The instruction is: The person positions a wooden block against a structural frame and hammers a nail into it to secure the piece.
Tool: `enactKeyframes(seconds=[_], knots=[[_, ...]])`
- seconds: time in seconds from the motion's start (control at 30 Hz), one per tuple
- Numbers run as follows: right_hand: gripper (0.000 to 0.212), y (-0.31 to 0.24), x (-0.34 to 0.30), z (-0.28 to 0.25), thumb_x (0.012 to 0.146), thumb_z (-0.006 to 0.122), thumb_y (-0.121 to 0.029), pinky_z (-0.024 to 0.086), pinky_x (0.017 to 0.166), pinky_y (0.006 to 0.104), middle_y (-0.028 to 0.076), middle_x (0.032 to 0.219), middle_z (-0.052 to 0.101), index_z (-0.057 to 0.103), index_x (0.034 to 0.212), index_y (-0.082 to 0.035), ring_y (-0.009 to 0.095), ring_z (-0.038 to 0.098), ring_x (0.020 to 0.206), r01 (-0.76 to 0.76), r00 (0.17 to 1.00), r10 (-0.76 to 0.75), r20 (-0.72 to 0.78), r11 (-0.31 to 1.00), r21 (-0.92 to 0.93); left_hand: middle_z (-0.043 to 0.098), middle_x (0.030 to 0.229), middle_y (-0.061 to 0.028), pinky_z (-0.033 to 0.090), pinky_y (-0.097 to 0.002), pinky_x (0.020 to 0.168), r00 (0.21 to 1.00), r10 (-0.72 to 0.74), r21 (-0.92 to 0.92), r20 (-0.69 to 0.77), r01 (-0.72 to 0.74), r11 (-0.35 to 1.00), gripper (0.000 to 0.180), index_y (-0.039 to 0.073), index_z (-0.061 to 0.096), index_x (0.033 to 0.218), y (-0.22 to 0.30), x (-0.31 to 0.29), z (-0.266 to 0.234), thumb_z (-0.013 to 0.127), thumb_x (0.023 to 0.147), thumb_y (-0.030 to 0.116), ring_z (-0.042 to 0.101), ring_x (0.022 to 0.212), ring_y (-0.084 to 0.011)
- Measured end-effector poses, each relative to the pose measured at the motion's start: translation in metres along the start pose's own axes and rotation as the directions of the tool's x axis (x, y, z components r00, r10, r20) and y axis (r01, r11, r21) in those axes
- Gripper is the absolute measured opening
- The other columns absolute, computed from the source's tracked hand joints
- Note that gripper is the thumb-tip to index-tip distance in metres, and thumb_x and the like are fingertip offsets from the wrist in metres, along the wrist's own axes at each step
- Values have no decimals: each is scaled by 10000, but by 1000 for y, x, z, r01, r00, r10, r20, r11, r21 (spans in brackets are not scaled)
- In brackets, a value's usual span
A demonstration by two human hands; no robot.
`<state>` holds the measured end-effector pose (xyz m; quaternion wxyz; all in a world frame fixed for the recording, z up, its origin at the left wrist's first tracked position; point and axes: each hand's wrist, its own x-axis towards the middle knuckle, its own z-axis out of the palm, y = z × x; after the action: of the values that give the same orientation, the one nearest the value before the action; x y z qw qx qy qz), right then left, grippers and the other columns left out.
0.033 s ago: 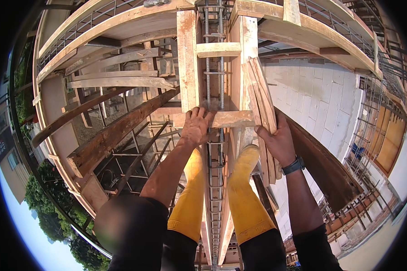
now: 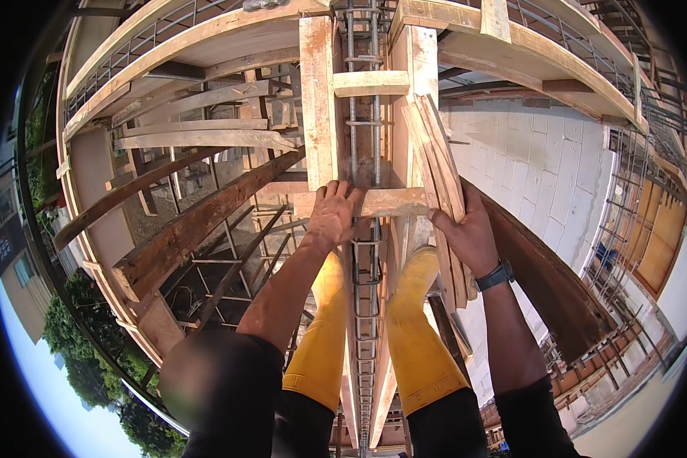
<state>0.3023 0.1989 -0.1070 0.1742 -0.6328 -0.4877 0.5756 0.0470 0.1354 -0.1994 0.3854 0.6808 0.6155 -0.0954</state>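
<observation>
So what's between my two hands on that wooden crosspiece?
In the head view, between the left hand and right hand lie the bare wooden crosspiece and vertical rebar cage behind it.

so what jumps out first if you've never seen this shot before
Two bright yellow boots at lower centre, braced on a column's wooden formwork with a rebar cage running up its middle. The left hand grasps a short wooden cross-piece, and the right hand holds a bundle of thin wooden slats.
</observation>
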Motion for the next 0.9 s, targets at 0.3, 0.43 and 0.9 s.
enactKeyframes(seconds=[0.3, 0.43, 0.9], knots=[[721, -3, 47, 72, 909, 764, -137, 492, 1031, 341, 152, 1326, 595, 346, 1470, 41, 206, 586, 1220, -101, 964, 52, 261, 979, 178, 499, 1483, -147, 357, -396, 1155, 975, -173, -962, 141, 94, -255, 858, 13, 391, 1542, 30, 35, -20, 438, 1011, 687, 436, 1382, -232], [1078, 11, 61, 89, 879, 740, -274, 304, 1206, 401, 297, 1593, 271, -5, 1590, 46, 348, 317, 1487, 35, 908, 4, 419, 996, -87, 537, 1452, -119, 411, -407, 1137, 978, -173, -917, 114, 36, -396, 687, 60, 422, 1504, 39, 38, -39, 473, 1045, 569, 543, 1302, -258], [594, -26, 229, 70, 785, 810, -223, 433, 1027, 481, 110, 1291, 597, 595, 1312, -52, 322, 512, 1240, 415, 846, -529, 58, 586, -696, 679, 881, -133, 584, -337, 681, 787, -571, -959, -234, -283, 3, 349, -1, 589, 1129, -55, 33, -81, 669, 930, 274, 687, 750, -201]])
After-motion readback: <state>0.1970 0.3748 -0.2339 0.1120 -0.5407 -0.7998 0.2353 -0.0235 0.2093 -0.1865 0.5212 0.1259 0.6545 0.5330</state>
